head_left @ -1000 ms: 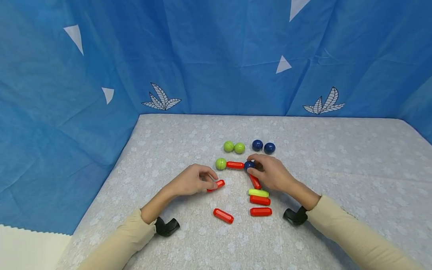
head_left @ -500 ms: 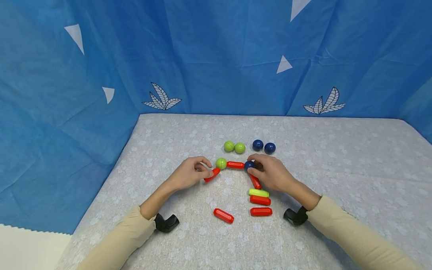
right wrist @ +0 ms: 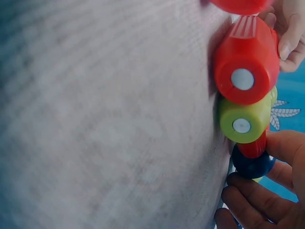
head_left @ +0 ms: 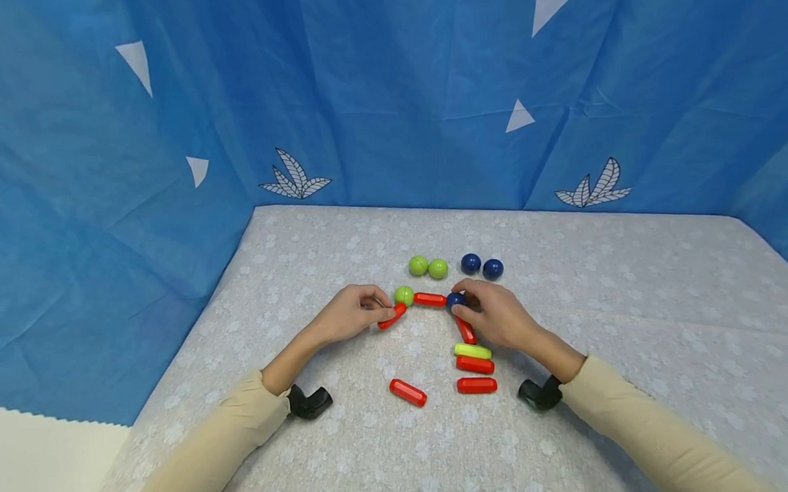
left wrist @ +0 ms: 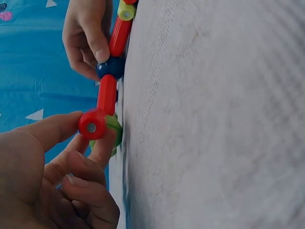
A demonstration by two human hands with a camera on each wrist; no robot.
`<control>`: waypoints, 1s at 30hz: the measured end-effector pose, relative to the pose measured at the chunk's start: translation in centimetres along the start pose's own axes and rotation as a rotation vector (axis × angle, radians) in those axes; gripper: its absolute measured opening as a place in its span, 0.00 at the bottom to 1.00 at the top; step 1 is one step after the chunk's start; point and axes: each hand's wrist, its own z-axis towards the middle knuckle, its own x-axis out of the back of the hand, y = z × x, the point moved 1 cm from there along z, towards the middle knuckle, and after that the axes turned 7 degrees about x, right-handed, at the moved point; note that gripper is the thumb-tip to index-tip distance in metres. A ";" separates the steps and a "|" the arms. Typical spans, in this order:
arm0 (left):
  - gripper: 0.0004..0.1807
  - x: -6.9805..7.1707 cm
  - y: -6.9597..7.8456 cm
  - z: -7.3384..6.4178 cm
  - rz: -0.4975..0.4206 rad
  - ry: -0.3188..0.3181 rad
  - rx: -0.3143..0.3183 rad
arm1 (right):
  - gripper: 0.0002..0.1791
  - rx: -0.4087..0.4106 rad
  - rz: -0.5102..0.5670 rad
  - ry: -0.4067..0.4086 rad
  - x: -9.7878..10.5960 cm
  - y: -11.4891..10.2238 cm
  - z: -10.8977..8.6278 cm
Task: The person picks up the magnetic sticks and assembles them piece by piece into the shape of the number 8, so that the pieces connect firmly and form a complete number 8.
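Note:
In the head view my left hand (head_left: 352, 316) pinches a red magnetic rod (head_left: 388, 319) between thumb and finger. That rod's far end meets a green ball (head_left: 404, 295); its near end, with a silver disc, faces the left wrist camera. A second red rod (head_left: 430, 299) runs from the green ball to a dark blue ball (head_left: 455, 299). My right hand (head_left: 497, 316) grips this blue ball with thumb and fingers. From the blue ball another red rod (head_left: 466, 332) slants toward me, partly covered by the right hand in the head view.
Behind lie two green balls (head_left: 437, 268) and two dark blue balls (head_left: 492, 268). Nearer me are a yellow-green rod (head_left: 472, 352) beside a red rod (head_left: 474, 364), then two more separate red rods. A blue curtain (head_left: 389, 94) borders the patterned tablecloth (head_left: 617, 289).
My left hand has carried its red rod up and away from me, bringing the rod's end to the green ball. My right hand has stayed on the blue ball.

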 end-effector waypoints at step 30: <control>0.12 -0.4 0.6 -0.1 -0.041 -0.051 0.032 | 0.15 -0.004 0.000 0.008 0.0 0.0 0.0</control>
